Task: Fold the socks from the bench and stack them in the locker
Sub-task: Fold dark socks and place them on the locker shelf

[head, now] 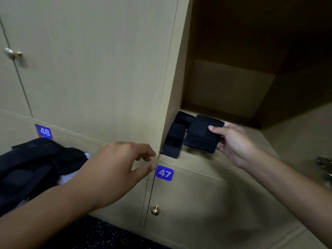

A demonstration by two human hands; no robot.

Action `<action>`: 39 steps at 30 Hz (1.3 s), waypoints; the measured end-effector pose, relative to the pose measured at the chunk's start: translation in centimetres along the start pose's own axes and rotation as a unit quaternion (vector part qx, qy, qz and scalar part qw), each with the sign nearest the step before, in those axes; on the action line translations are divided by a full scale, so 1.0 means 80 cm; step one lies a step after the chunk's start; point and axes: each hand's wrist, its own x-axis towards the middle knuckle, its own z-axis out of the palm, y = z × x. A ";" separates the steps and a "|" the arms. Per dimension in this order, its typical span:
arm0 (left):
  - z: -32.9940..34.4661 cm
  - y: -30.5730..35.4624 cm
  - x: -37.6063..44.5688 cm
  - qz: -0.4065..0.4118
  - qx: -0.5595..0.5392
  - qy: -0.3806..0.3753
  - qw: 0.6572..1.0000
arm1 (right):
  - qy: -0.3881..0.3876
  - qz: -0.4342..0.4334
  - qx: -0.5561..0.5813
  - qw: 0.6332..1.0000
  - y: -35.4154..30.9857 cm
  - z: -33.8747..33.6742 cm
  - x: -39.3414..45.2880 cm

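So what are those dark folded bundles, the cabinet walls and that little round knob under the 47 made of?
Folded socks, gripped by the right hand: soft black knit fabric by the look, matte, sagging at the edges. Locker wall: probably laminated board, pale beige with a faint wood-grain print and a smooth, flat sheen. Knob: likely brass or brass-plated metal, shiny gold with a bright highlight.

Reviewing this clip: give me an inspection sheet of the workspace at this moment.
Surface: open locker, tan floor and walls, dim inside.
Job's things: folded dark sock bundle in right hand, at locker's front edge; other folded socks beside it; unfolded dark pile lower left.
Clutter: nothing seen.
Hands: right hand grips the bundle; left hand hovers loosely curled, holding nothing.
Cables: nothing seen.
Surroundings: closed doors with blue labels 47 and 48, brass knob, dark speckled floor.
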 end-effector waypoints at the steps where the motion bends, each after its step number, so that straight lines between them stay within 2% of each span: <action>1: 0.003 -0.002 0.003 0.004 0.000 -0.003 1.000 | 0.009 0.009 -0.002 1.000 -0.001 -0.002 0.014; 8: 0.019 -0.033 0.019 -0.008 0.015 -0.023 1.000 | 0.052 0.002 0.002 0.999 -0.015 0.006 0.128; 10: 0.021 -0.041 0.023 -0.011 0.012 -0.024 1.000 | 0.058 0.023 0.008 0.998 -0.018 0.011 0.155; 12: 0.022 -0.048 0.026 -0.015 0.004 -0.028 0.999 | 0.032 0.064 0.021 0.997 -0.018 0.018 0.179; 15: 0.022 -0.059 0.029 -0.020 -0.011 -0.029 0.999 | 0.003 0.101 0.034 0.994 -0.013 0.027 0.208; 23: 0.031 -0.081 0.035 -0.022 -0.021 -0.021 0.999 | 0.046 0.104 0.020 0.993 0.017 0.040 0.241; 28: 0.035 -0.096 0.037 -0.021 -0.037 -0.023 0.999 | 0.094 0.049 -0.087 0.991 0.030 0.040 0.253; 32: 0.038 -0.106 0.040 -0.017 -0.037 -0.017 0.999 | 0.134 0.009 -0.181 0.974 0.032 0.044 0.265; 39: 0.031 -0.114 0.039 -0.022 -0.029 -0.011 0.999 | 0.123 -0.035 -0.327 0.936 0.027 0.042 0.255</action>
